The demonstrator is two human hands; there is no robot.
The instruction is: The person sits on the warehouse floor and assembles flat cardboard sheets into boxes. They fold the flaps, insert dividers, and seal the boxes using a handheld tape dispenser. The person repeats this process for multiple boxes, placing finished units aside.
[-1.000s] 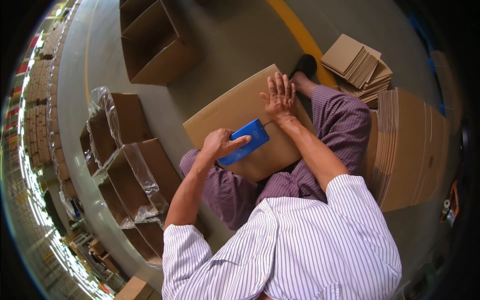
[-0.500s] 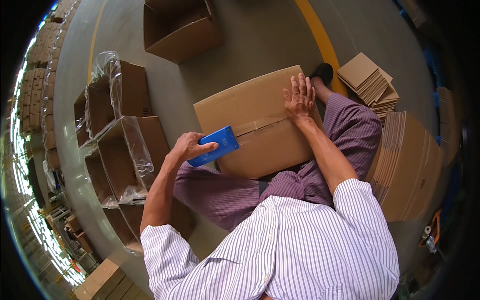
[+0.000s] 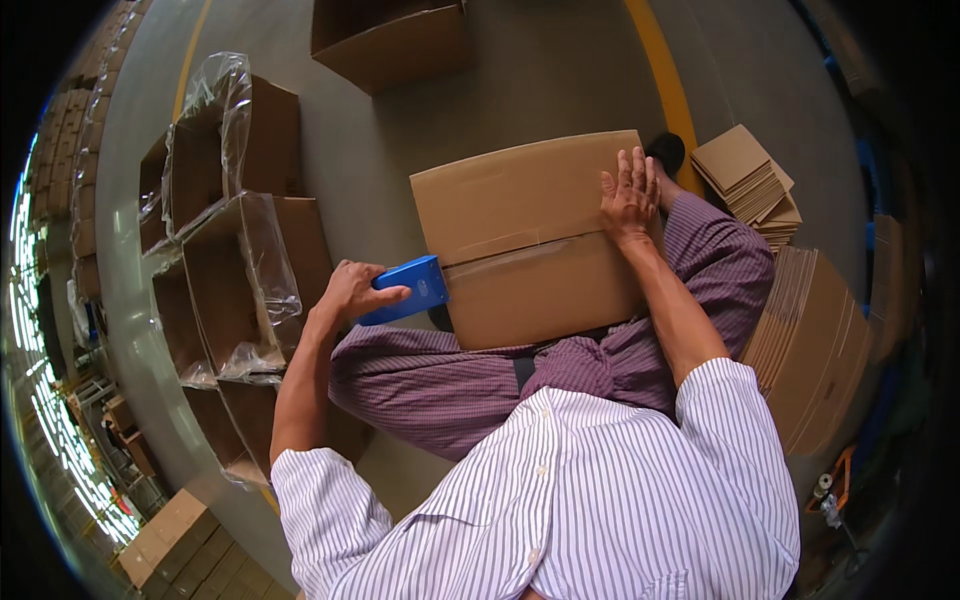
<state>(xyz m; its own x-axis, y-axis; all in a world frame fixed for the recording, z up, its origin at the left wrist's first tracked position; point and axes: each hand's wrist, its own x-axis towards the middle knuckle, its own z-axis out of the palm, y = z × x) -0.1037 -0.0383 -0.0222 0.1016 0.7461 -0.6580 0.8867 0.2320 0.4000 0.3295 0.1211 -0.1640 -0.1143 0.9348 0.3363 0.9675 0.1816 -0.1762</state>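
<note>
A brown cardboard box (image 3: 530, 200) lies in front of my crossed legs, its two top flaps meeting along a seam. At the seam's left end my left hand (image 3: 354, 291) is closed around a blue block-shaped tool (image 3: 418, 283), thumb on top. The tool's far end meets the box's left edge. What kind of tool it is, I cannot make out. My right hand (image 3: 631, 205) lies flat on the box's right end, fingers extended and holding nothing. A short shiny strip (image 3: 535, 237), perhaps clear tape, crosses the seam near its middle.
Open cartons with clear plastic liners (image 3: 240, 230) stand at my left. Another open carton (image 3: 400, 50) sits ahead. On the right are small flat cardboard pieces (image 3: 745, 175) and a stack of folded cardboard (image 3: 815, 345). A yellow floor line (image 3: 665, 70) runs past my foot.
My left hand has drawn the blue tool leftward, from over the box top to its left edge. My right hand keeps its place on the box. The whole view has shifted slightly.
</note>
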